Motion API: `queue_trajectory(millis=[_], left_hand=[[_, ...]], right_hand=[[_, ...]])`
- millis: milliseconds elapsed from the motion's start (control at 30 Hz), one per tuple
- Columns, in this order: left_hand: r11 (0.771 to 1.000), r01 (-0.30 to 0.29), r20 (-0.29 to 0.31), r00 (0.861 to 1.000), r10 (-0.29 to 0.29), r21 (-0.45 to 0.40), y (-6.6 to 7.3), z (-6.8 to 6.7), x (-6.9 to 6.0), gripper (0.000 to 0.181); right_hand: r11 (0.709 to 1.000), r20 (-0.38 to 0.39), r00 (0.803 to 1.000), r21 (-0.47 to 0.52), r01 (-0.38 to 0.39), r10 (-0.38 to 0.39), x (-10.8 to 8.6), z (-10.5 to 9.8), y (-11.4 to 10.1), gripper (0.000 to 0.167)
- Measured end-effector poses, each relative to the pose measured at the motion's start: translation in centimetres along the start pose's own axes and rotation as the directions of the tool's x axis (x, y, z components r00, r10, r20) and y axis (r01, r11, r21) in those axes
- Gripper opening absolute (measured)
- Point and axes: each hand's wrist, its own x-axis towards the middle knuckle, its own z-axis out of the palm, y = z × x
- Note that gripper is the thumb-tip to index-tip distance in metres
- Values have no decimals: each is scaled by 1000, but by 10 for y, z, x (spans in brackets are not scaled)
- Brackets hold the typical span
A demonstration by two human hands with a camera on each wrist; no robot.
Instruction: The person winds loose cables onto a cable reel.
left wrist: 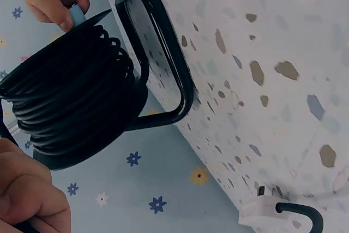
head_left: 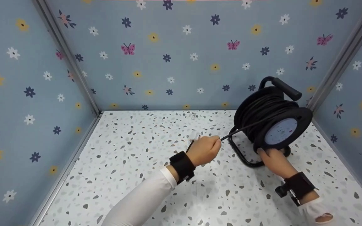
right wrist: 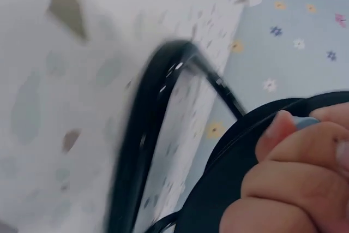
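Note:
A black cable reel (head_left: 262, 110) with a light blue socket panel (head_left: 281, 131) stands at the right on its black tube frame (head_left: 242, 157). Its drum carries many turns of black cable (left wrist: 76, 91). My left hand (head_left: 204, 150) grips the cable's free run (head_left: 237, 130), which stretches from the drum to my fist. Beyond that fist the cable's end bears a white plug (left wrist: 262, 211) near the tabletop. With curled fingers, my right hand (head_left: 275, 161) holds a small blue knob (right wrist: 304, 122) at the reel disc's lower rim; the fingers partly hide it.
The reel's carry handle (head_left: 286, 88) points up and right near the back wall. Blue flowered panels (head_left: 174, 56) enclose the speckled white tabletop (head_left: 130, 150) at the back and both sides. Metal strips (head_left: 68, 59) run along the corners.

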Motion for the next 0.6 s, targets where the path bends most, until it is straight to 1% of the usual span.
queue_trajectory(millis=[100,200,333,467,600], left_hand=[[999,6,-8,1000,-6,-46,9,9,8,40],[996,3,-11,1000,-4,-94,17,18,16,39],[986,19,13,1000,-18,-163,27,26,28,38],[960,50,50,998,-38,-277,34,34,35,38],[929,48,58,998,-29,-368,34,38,38,37]], right_hand=[[998,-48,999,69,-7,11,-2,1,-9,54],[993,-95,995,119,6,5,-4,1,-17,54],[990,-138,990,134,34,-16,-6,-5,-26,53],[992,-166,985,114,61,-41,-6,-10,-31,53],[994,-183,982,79,73,-57,-4,-12,-32,53]])
